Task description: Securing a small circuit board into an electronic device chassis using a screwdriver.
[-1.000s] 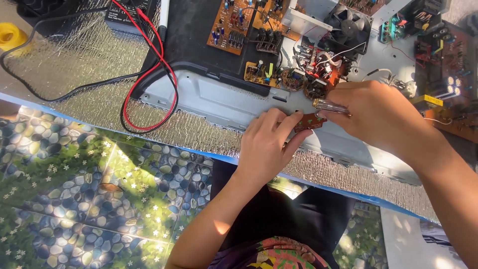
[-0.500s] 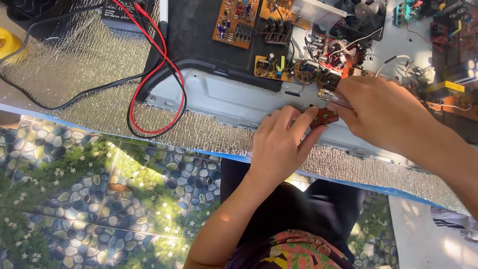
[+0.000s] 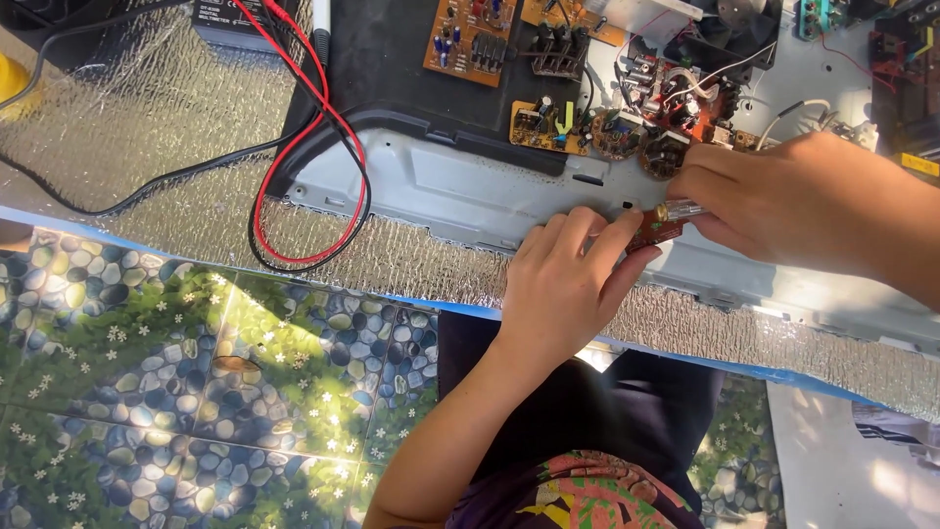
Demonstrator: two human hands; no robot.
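My left hand point(image 3: 568, 284) reaches up from below and pinches a small reddish-brown board piece point(image 3: 654, 229) between thumb and fingers, over the near edge of a grey metal chassis point(image 3: 441, 191). From the right comes my right hand point(image 3: 803, 201), closed around a thin silvery metal tool point(image 3: 682, 209) whose tip meets the brown piece. The two hands touch at that spot. Just beyond them lie small round circuit boards with coils and capacitors point(image 3: 627, 132).
Red lead point(image 3: 323, 118) and black lead point(image 3: 147, 186) loop over the silver quilted mat point(image 3: 127, 118) on the left, running up to a dark meter point(image 3: 230, 20). Orange circuit boards point(image 3: 470, 39) lie at the back. A yellow object point(image 3: 10, 83) sits at the far left. Pebble-patterned floor point(image 3: 147, 382) below.
Both hands stay joined on the brown piece and tool. The view has drifted, so the workbench sits higher in frame and the hands lie slightly further right.
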